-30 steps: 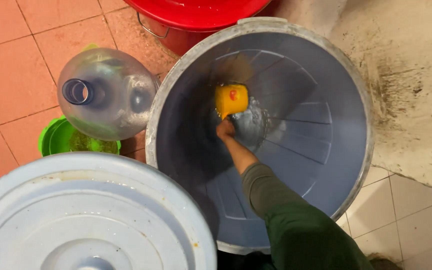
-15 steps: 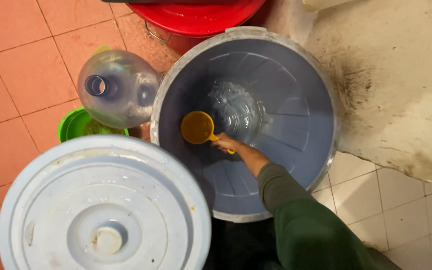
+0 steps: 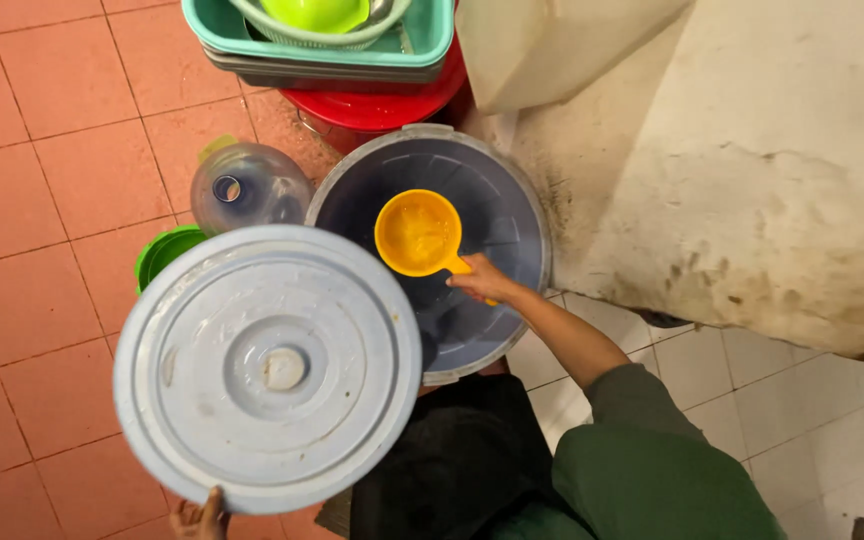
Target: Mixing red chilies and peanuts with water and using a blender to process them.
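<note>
Over the grey barrel [image 3: 512, 180], my right hand [image 3: 479, 281] is clenching the handle of the yellow scoop [image 3: 418, 232], holding it level above the opening. My left hand [image 3: 199, 517] is gripping the bottom edge of the round grey lid [image 3: 267, 365], fingers curled around its rim, beside the barrel.

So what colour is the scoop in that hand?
Orange-yellow; the scoop in the right hand shows best in the head view.

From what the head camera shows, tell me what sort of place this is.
Probably a home wash or water-storage corner. A big grey water bin stands on red floor tiles, the right hand lifts a yellow scoop from it, and stacked plastic basins sit behind.
</note>
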